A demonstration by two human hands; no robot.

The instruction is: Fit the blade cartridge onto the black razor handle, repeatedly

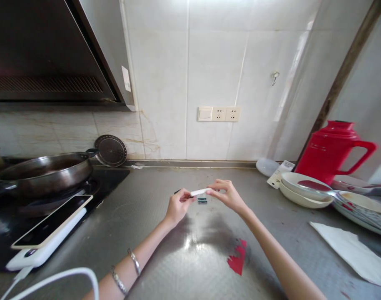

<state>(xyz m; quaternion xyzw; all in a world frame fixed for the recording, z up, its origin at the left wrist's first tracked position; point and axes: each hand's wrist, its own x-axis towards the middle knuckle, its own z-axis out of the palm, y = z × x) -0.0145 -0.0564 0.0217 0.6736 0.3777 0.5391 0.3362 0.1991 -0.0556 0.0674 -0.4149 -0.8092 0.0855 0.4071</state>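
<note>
Both hands meet above the steel counter, near the middle of the view. Between them is a slim white object (199,192), seen edge-on, so its kind is unclear. My left hand (177,207) pinches its left end with thumb and fingers, and a small dark tip shows past these fingers. At the right end, my right hand (227,196) grips it between thumb and fingertips. Just below the object, two small dark cylinders that look like batteries (202,201) lie side by side on the counter.
A torn red scrap (238,257) lies nearer on the steel counter (184,275). Left are a pan (46,168) on the stove and a phone (54,221) on a white power bank with a cable. Right stand bowls (305,200), a red thermos jug (329,152) and white paper (349,250).
</note>
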